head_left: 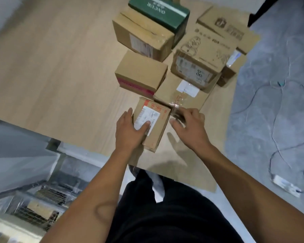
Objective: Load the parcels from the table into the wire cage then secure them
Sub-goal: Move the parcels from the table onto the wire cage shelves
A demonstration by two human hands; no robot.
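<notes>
Here, left grip (pixel 128 130) clasping small parcel (pixel 159 124), right grip (pixel 189 124) wide, beside it.

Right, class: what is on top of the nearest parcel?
A white label lies on the nearest parcel; the left hand grips the parcel, thumb across the label. That hand hides the parcel's near-left corner.

We list: small brown white-labelled cardboard parcel (pixel 157 130), our left hand (pixel 128 132) gripping it, right hand (pixel 189 125) just beside, on pale wooden table (pixel 60 76).
</notes>
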